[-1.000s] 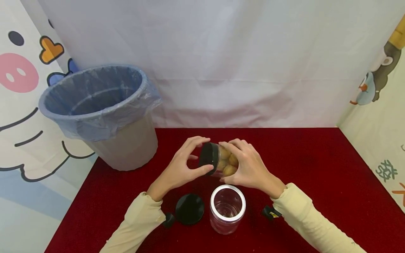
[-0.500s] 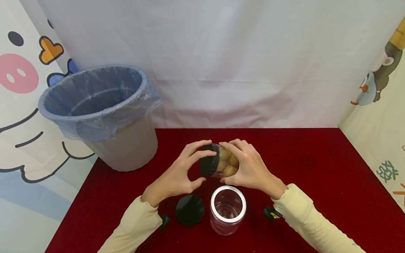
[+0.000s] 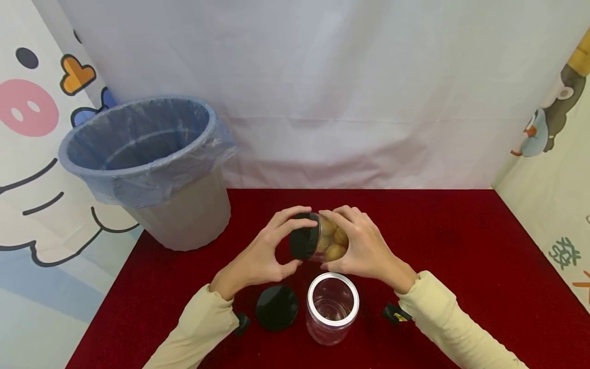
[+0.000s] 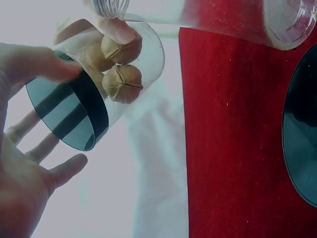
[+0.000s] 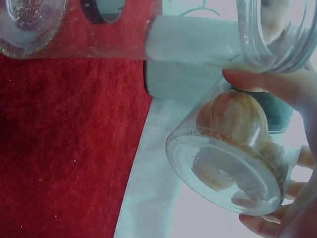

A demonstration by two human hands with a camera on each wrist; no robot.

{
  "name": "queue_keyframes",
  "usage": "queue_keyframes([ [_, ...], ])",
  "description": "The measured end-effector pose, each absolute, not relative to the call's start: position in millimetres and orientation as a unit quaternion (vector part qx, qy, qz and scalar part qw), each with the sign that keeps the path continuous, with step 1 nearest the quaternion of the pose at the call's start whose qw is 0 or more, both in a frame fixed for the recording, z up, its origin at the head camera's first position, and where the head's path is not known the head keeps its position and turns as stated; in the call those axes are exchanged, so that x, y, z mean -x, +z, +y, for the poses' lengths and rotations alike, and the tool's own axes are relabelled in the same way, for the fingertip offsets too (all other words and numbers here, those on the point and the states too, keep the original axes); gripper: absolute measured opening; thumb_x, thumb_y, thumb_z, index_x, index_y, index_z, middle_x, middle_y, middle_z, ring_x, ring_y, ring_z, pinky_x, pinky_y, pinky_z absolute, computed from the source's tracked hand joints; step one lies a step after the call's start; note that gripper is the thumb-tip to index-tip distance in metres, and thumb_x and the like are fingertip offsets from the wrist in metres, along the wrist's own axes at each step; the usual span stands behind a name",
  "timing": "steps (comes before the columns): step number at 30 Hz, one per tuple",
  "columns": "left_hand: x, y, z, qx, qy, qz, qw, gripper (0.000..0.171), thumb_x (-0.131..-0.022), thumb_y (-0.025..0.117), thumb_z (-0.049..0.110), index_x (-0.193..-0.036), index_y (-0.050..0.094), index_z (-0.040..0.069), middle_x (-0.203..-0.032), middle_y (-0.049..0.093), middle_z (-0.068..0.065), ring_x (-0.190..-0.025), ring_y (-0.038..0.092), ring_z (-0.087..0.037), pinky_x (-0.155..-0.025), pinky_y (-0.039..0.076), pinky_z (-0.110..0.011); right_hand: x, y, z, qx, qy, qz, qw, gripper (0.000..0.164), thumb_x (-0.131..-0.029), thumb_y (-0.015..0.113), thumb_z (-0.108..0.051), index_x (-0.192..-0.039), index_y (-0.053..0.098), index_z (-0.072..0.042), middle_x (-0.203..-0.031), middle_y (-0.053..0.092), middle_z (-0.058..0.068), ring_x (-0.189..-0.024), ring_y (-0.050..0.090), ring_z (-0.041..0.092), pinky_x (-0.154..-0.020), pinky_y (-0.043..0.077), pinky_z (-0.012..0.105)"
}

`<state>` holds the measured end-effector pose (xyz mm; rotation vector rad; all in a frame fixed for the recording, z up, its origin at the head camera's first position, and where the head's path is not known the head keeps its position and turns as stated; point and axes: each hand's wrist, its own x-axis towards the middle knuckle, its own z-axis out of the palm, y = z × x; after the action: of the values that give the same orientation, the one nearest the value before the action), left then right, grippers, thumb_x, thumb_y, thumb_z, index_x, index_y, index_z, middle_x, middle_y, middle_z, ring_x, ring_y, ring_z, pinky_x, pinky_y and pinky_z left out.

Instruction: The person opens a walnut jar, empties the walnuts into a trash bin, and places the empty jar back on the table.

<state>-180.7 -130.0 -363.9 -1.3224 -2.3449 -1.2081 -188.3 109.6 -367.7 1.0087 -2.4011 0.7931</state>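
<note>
A clear jar (image 3: 328, 237) holds several round brown nuts (image 4: 123, 83) that look like walnuts in their shells, and it lies tilted on its side above the table. My right hand (image 3: 364, 243) grips its body from the right, thumb below and fingers over the top. My left hand (image 3: 265, 252) is round the jar's black lid (image 3: 301, 244), with fingertips on its upper side and the thumb near its lower edge. The lid sits on the jar's left end. Just below stands a second clear jar (image 3: 326, 335), upright and without a lid.
A round black lid (image 3: 276, 307) lies on the red tablecloth (image 3: 438, 236), left of the upright jar. At the back left stands a bin (image 3: 184, 220) with a blue liner. A white cloth (image 3: 359, 92) hangs behind.
My left hand has shifted its hold on the lid: the thumb went from the lid's front to below it, and fingers now lie across its top. My right hand keeps its grip.
</note>
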Motion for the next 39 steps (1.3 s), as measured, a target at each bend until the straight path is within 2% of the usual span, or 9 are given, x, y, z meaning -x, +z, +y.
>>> queue_keyframes([
  [7, 182.8, -366.3, -128.2, 0.400, -0.431, -0.803, 0.095, 0.077, -0.071, 0.076, 0.023, -0.140, 0.044, 0.022, -0.142, 0.035, -0.005, -0.123, 0.041, -0.017, -0.086, 0.048, -0.035, 187.8, -367.6, 109.5, -0.362, 0.287, -0.862, 0.209, 0.093, -0.045, 0.089, -0.038, -0.128, 0.057, -0.008, -0.109, 0.057, 0.002, -0.091, 0.050, 0.017, -0.076, 0.041, 0.037],
  [16, 180.3, -365.5, -127.5, 0.369, -0.436, -0.816, 0.088, 0.077, -0.078, 0.072, 0.030, -0.146, 0.037, 0.027, -0.137, 0.038, 0.000, -0.114, 0.046, -0.021, -0.076, 0.051, -0.033, 188.6, -367.7, 107.7, -0.370, 0.286, -0.859, 0.209, 0.094, -0.046, 0.089, -0.038, -0.129, 0.056, -0.009, -0.111, 0.057, 0.001, -0.090, 0.049, 0.016, -0.075, 0.041, 0.037],
  [21, 178.8, -365.4, -127.4, 0.357, -0.437, -0.822, 0.077, 0.077, -0.080, 0.072, 0.031, -0.147, 0.035, 0.029, -0.140, 0.036, 0.002, -0.119, 0.043, -0.018, -0.079, 0.050, -0.034, 187.4, -365.6, 107.8, -0.368, 0.290, -0.858, 0.212, 0.094, -0.045, 0.089, -0.038, -0.128, 0.056, -0.008, -0.110, 0.057, 0.001, -0.090, 0.049, 0.016, -0.075, 0.041, 0.037],
  [24, 178.2, -364.0, -128.5, 0.364, -0.431, -0.823, 0.071, 0.082, -0.078, 0.075, 0.032, -0.148, 0.032, 0.027, -0.145, 0.032, 0.002, -0.126, 0.037, -0.016, -0.088, 0.047, -0.039, 187.0, -364.8, 108.3, -0.365, 0.291, -0.858, 0.214, 0.094, -0.045, 0.089, -0.038, -0.128, 0.056, -0.009, -0.110, 0.057, 0.001, -0.091, 0.050, 0.016, -0.074, 0.041, 0.036],
  [29, 179.2, -359.0, -133.0, 0.409, -0.411, -0.812, 0.069, 0.092, -0.069, 0.082, 0.022, -0.147, 0.033, 0.023, -0.152, 0.023, 0.002, -0.136, 0.026, -0.018, -0.101, 0.035, -0.049, 188.2, -365.0, 108.1, -0.366, 0.289, -0.858, 0.214, 0.094, -0.045, 0.089, -0.038, -0.128, 0.056, -0.010, -0.109, 0.057, 0.001, -0.092, 0.050, 0.017, -0.075, 0.042, 0.037],
  [34, 179.3, -354.3, -135.2, 0.436, -0.394, -0.806, 0.074, 0.095, -0.063, 0.082, 0.006, -0.144, 0.035, 0.023, -0.153, 0.021, -0.001, -0.137, 0.023, -0.020, -0.101, 0.036, -0.049, 188.6, -364.8, 107.9, -0.367, 0.290, -0.857, 0.214, 0.095, -0.044, 0.090, -0.039, -0.128, 0.057, -0.010, -0.109, 0.057, 0.001, -0.091, 0.050, 0.017, -0.075, 0.042, 0.037],
  [39, 177.6, -353.3, -133.6, 0.445, -0.392, -0.802, 0.074, 0.090, -0.063, 0.079, 0.001, -0.141, 0.038, 0.022, -0.152, 0.021, -0.003, -0.137, 0.023, -0.021, -0.101, 0.036, -0.048, 188.9, -362.2, 107.5, -0.370, 0.292, -0.856, 0.212, 0.096, -0.044, 0.091, -0.040, -0.128, 0.056, -0.010, -0.110, 0.057, 0.001, -0.090, 0.050, 0.016, -0.075, 0.041, 0.036],
])
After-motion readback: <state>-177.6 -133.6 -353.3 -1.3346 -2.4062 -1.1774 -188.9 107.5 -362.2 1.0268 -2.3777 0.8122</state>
